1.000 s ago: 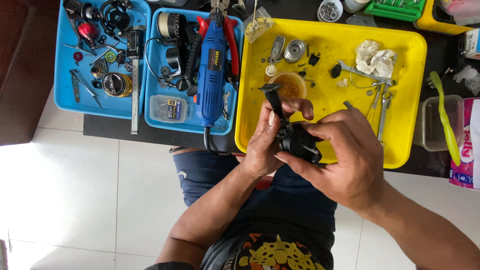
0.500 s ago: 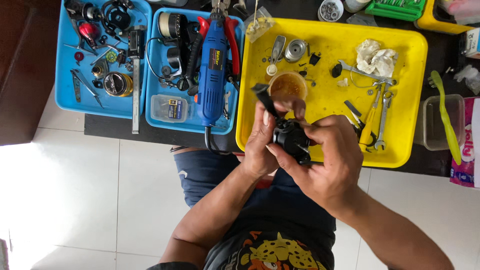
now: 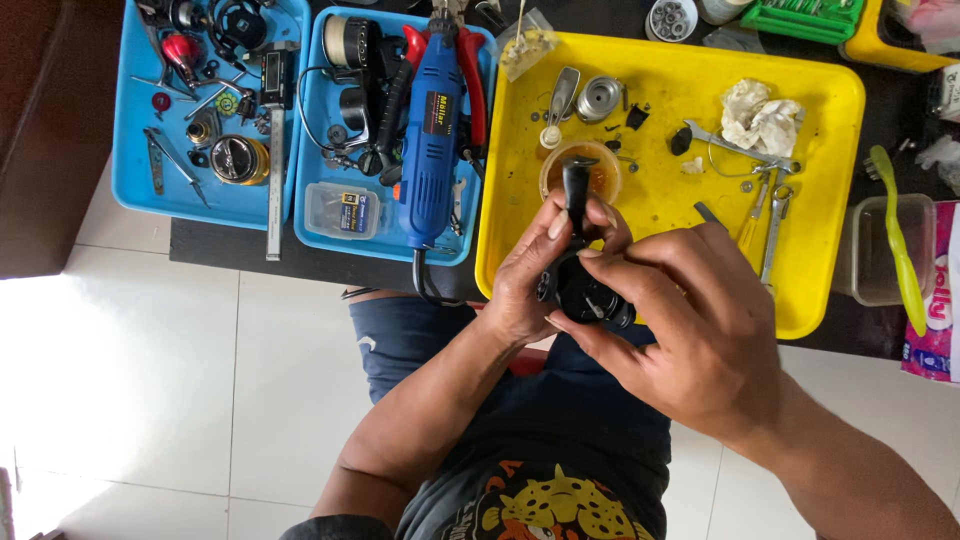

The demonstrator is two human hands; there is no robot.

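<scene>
Head view: my left hand (image 3: 540, 275) grips the black reel body (image 3: 585, 290) above the yellow tray (image 3: 820, 200) edge; since a second ago my right hand (image 3: 690, 340) has slid over it, fingers pinching its side.

A dark table (image 3: 300, 262) runs across beyond the fingers. Beneath it, to the left of the fingers, the floor (image 3: 200, 400) is pale square tile with thin grout lines, washed bright by daylight near the left edge. A dark brown piece of furniture (image 3: 50, 140) stands far left
</scene>
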